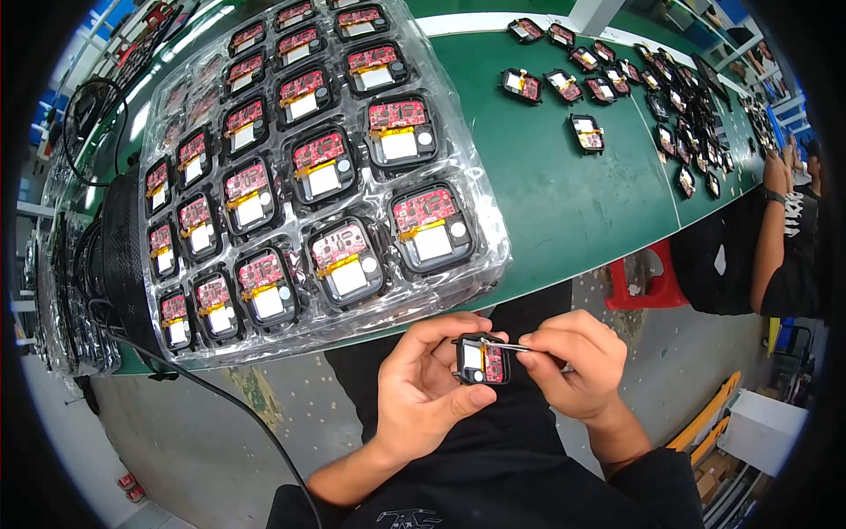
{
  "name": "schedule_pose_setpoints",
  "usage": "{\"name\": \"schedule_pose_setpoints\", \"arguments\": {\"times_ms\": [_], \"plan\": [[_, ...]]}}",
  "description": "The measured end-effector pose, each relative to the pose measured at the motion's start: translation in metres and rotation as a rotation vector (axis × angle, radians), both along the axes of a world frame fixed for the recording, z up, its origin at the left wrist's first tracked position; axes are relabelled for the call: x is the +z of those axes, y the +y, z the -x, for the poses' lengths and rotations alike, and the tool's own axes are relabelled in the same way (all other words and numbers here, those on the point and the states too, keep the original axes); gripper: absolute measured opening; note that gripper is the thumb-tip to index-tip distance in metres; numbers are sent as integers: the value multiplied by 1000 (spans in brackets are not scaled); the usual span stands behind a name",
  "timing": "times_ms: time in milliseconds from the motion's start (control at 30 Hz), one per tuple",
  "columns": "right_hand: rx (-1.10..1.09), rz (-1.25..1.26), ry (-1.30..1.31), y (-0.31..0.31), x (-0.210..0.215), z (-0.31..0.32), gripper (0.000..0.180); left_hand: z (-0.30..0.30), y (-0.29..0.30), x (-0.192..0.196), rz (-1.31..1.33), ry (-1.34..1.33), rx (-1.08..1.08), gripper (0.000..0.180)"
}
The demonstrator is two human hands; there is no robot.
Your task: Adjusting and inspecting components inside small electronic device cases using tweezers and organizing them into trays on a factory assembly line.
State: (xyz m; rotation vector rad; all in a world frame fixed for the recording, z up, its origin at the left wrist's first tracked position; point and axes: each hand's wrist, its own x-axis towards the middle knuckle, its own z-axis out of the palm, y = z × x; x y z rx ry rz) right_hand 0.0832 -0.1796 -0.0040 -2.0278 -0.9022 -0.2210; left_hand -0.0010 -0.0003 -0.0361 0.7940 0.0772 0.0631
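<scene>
My left hand [421, 381] grips a black smartwatch case [472, 358] by its edges, above my lap. Inside the open case show a white rectangular block, a yellow-orange ribbon strip and a red circuit board. My right hand [577, 366] pinches a thin metal tool, which looks like tweezers [504, 345]. Its tip reaches over the upper part of the case, at or just above the board; whether it touches cannot be told. Beyond both hands, a clear plastic tray [493, 231] holds rows of similar black cases with red boards.
The green table [564, 203] carries scattered watch cases [588, 134] and a denser pile farther right. A black cable [256, 397] hangs from the black mesh object [123, 251] at the left. A red stool [648, 282] and another person's arm [768, 251] are at the right.
</scene>
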Motion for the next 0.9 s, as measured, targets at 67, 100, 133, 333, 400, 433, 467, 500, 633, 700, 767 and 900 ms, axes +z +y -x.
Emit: {"name": "schedule_pose_setpoints", "arguments": {"times_ms": [67, 100, 133, 333, 400, 433, 467, 500, 633, 700, 767, 900], "plan": [[4, -1, 107, -1, 2, 0, 21, 0, 1, 0, -1, -2, 0, 62], [1, 3, 96, -1, 2, 0, 21, 0, 2, 0, -18, -20, -6, 62], [-1, 7, 84, -1, 2, -1, 21, 0, 3, -1, -34, -38, -12, 62], [19, 75, -81, 1, 1, -2, 21, 2, 5, 2, -68, -18, -6, 62], [18, 88, -98, 1, 1, -1, 21, 3, 7, 3, -75, -13, -11, 62], [17, 99, -115, 1, 1, -1, 21, 3, 7, 4, -82, -9, -15, 62], [17, 99, -115, 1, 1, -1, 21, 3, 7, 4, -83, -8, -14, 62], [18, 72, -103, 1, 0, -1, 22, 3, 6, 5, -81, -11, -5, 62], [33, 58, -71, 0, 3, -1, 22, 4, 5, 4, -80, -30, 4, 62], [45, 58, -66, -1, 4, -2, 21, 4, 6, 3, -95, -35, -1, 62], [57, 57, -60, -1, 5, -3, 21, 5, 6, 3, -110, -38, -5, 62], [66, 80, -40, -1, 5, -3, 21, 6, 6, 3, -84, -17, -17, 62]]}}
